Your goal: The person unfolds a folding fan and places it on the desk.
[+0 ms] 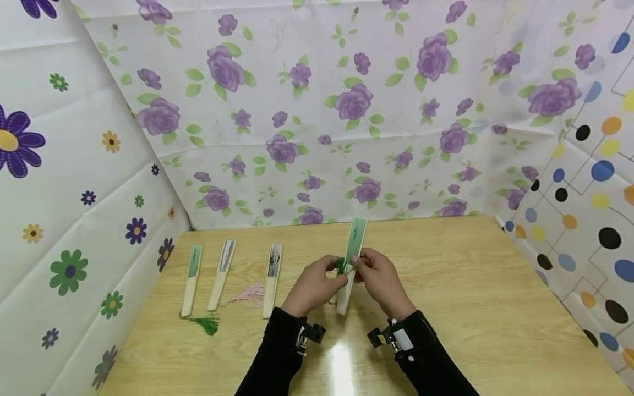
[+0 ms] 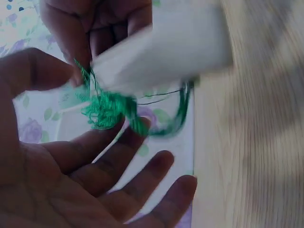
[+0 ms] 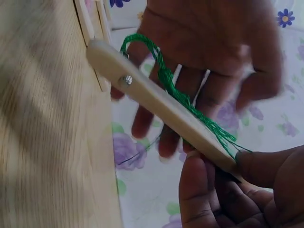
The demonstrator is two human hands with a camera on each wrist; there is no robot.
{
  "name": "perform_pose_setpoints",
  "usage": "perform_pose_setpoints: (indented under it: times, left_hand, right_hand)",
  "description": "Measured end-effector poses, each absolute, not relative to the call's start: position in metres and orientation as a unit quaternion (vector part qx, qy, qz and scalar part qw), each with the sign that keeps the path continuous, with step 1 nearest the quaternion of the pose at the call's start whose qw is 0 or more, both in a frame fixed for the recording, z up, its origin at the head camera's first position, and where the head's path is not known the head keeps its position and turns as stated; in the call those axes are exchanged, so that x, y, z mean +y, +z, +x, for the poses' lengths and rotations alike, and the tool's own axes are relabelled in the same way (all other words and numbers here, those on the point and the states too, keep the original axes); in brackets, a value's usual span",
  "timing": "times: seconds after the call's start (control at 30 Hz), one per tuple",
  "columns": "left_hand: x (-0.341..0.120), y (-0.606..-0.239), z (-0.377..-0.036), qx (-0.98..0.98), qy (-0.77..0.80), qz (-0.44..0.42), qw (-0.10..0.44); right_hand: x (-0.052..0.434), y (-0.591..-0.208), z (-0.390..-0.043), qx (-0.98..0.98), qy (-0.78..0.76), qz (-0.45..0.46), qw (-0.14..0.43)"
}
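Currently a folded fan [image 1: 353, 258] is pinched by the right hand [image 1: 378, 278] above the table [image 1: 470, 286], its green tassel [image 3: 183, 97] trapped under the thumb. Beside that pinch, the left hand [image 1: 314, 286] is spread loosely, fingers brushing the tassel. Farther left, three folded fans [image 1: 225, 275] are laid flat.

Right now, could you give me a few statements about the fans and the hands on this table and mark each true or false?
1. The right hand pinches a closed fan. True.
2. That fan's tassel is pink. False: it is green.
3. Three more closed fans lie on the table to the left. True.
4. The left hand is clenched in a fist. False: its fingers are spread, touching the tassel.
5. The held fan is spread open. False: it is folded.
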State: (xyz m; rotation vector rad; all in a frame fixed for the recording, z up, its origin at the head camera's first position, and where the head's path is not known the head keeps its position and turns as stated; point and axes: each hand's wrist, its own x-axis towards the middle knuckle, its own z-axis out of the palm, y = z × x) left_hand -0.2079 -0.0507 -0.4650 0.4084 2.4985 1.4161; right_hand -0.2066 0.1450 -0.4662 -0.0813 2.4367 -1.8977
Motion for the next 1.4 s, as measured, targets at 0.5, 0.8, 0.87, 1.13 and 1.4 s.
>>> perform_pose_setpoints:
  times: [0.5, 0.8, 0.87, 1.13, 1.4]
  left_hand:
    - [-0.0401, -0.4707, -0.2047, 0.848, 0.505, 0.146, 0.065]
    - [-0.0400, -0.4707, -0.2037, 0.864, 0.477, 0.155, 0.047]
    - [-0.0402, -0.4712, -0.2057, 0.868, 0.465, 0.161, 0.062]
    - [-0.0415, -0.4700, -0.2089, 0.867, 0.448, 0.199, 0.091]
    - [-0.0395, -0.4702, -0.2082, 0.864, 0.453, 0.203, 0.088]
  right_hand:
    - [0.1430, -0.4668, -0.2073, 0.756, -0.654, -0.013, 0.034]
    - [0.1430, -0.4686, -0.2092, 0.760, -0.649, -0.013, 0.031]
    - [0.1428, -0.4687, -0.2089, 0.758, -0.651, -0.012, 0.035]
    - [0.1423, -0.4657, -0.2081, 0.752, -0.658, -0.007, 0.035]
    - [0.1422, -0.4637, -0.2074, 0.750, -0.660, 0.010, 0.034]
